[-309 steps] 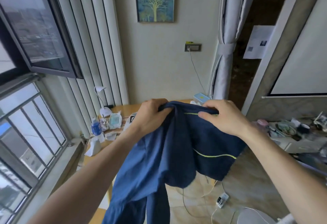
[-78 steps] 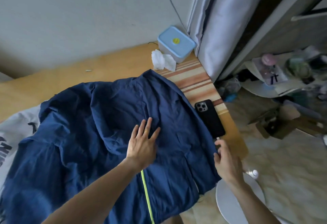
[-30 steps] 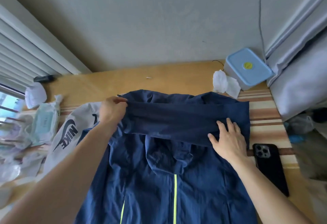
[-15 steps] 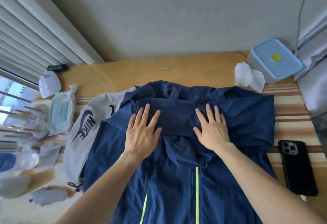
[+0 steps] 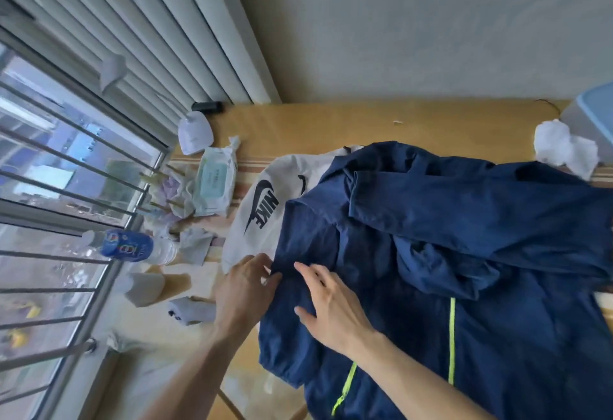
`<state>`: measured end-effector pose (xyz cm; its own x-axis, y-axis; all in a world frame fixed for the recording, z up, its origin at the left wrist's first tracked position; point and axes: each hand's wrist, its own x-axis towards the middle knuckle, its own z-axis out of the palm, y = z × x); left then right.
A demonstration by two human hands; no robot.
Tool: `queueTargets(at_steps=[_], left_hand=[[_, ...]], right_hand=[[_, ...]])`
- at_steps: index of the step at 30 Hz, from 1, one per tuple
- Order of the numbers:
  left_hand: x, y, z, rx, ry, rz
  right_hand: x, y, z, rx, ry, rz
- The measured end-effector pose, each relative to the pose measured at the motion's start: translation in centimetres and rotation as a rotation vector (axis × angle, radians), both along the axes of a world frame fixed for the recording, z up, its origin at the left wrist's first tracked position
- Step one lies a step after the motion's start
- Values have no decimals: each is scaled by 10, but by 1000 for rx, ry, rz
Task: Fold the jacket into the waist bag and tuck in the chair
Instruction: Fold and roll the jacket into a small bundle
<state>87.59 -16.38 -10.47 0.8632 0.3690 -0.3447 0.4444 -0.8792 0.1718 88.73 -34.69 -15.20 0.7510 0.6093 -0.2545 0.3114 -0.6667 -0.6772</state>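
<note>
Jacket [image 5: 464,253], navy, lay spread on our wooden desk [image 5: 331,121]. Our left hand [image 5: 243,290] pinched its left edge; our right hand [image 5: 331,307] pressed flat, fingers spread. A grey Nike waist bag [image 5: 262,210] lay partly beneath, wipes [image 5: 214,184] beside the barred window [image 5: 49,204].

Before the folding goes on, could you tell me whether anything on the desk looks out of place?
Yes: the water bottle lies on its side by the window among crumpled tissues. The jacket partly covers the white waist bag, which it must go into. Both hands, left hand and right hand, are at the jacket's left edge.
</note>
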Motion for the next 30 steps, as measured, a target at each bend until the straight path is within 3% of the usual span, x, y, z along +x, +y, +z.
queueTargets(at_steps=[3,6,9,11,13,16,20,24,27,30], left_hand=[[1,-1,8,-59,-9,1],[1,-4,29,-421,-57,226],[13,-9,65,-829,-108,445],[23,-9,92,-1098,-164,489],[35,-10,112,-1191,-233,422],[52,-16,115,-1080,-346,267],[73,-47,89,-749,-353,20],[89,-89,40,-400,-279,-334],[100,-116,6,-145,-308,-566],[120,-139,-20,94,-239,-745]], right_hand=[[-9,12,13,-65,92,-57],[-22,31,42,-56,85,-122],[-22,47,70,148,58,-314],[-2,43,92,290,109,-485],[30,21,115,370,223,-630],[83,-45,143,477,406,-873],[131,-172,126,527,596,-1117],[131,-271,69,367,641,-1404],[109,-289,39,139,443,-1376],[91,-281,14,7,274,-1049]])
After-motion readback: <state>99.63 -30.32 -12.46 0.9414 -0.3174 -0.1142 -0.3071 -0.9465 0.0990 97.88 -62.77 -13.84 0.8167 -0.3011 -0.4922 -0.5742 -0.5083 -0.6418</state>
